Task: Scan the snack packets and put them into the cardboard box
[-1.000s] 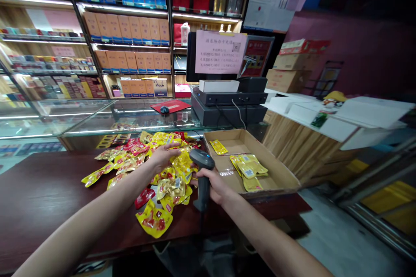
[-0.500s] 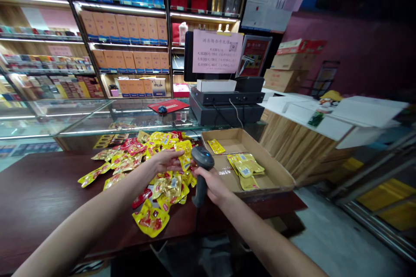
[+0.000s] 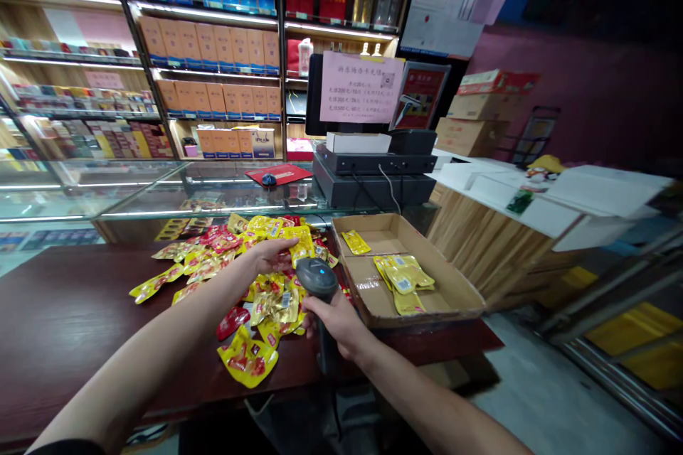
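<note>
My right hand (image 3: 337,320) is wrapped round the grip of a dark handheld barcode scanner (image 3: 316,276), with a small blue light glowing on its head. Just beyond the scanner head, my left hand (image 3: 272,256) grips a yellow snack packet (image 3: 303,242) by its left side, thumb uppermost. A heap of yellow, gold and red snack packets (image 3: 274,304) lies on the table below and around both hands. Closer to me, a larger yellow packet (image 3: 248,359) with a red picture rests at the heap's near edge.
A shallow cardboard box (image 3: 453,284), holding several yellow packets (image 3: 404,274), stands right of the heap on the dark red table (image 3: 80,327). Behind are a glass counter (image 3: 213,185) and a till (image 3: 373,181) with a pink sign. Shelves of boxed goods line the back.
My right hand has turned the scanner, bringing its head left and slightly down, nearer the packet in my left hand. The left hand still holds that packet; the view has shifted slightly.
</note>
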`<state>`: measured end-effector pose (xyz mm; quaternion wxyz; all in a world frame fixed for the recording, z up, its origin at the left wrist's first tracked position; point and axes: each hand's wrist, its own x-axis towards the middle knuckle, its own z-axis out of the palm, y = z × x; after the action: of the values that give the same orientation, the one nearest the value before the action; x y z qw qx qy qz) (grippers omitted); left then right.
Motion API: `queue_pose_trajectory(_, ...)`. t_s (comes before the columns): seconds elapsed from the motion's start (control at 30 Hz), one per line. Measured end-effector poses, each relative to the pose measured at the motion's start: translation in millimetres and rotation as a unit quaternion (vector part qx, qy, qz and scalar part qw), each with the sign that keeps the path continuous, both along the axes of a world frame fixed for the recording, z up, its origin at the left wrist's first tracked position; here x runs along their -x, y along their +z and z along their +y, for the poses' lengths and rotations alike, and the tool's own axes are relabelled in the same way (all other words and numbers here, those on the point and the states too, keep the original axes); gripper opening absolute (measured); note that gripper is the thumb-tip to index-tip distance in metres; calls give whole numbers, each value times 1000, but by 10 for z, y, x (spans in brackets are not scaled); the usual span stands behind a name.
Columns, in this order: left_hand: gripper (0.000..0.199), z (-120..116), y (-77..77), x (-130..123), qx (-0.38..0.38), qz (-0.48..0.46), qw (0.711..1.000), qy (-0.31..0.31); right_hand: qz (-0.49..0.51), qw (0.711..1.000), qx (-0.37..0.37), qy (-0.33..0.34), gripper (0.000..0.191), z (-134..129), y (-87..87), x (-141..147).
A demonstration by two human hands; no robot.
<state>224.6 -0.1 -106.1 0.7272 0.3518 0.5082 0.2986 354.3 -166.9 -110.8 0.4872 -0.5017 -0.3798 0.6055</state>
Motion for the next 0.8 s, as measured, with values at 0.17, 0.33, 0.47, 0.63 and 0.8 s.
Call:
queue_pose_trajectory(0.17, 40, -13, 0, 15, 0, -1, 1000, 4, -20, 1000, 11, 0, 11, 5, 11, 25)
queue_pose_trajectory(0.33, 36, -28, -5, 12, -1, 0, 1000, 0, -15, 1000, 12, -6, 13, 2, 15, 40)
queue_pose_trajectory(0.47, 32, -39, 0, 9, -3, 1, 1000, -8, -15, 1000, 16, -7, 13, 6, 5, 42)
queue_pose_trajectory(0.63, 32, -22, -34, 6, 0, -4, 1000, -27, -26, 999, 21, 5, 11, 17, -8, 25)
queue_pose_trajectory(0.8, 33, -23, -43, -6, 0, -15, 999, -43, -22, 1000, 13, 11, 11, 24, -14, 32)
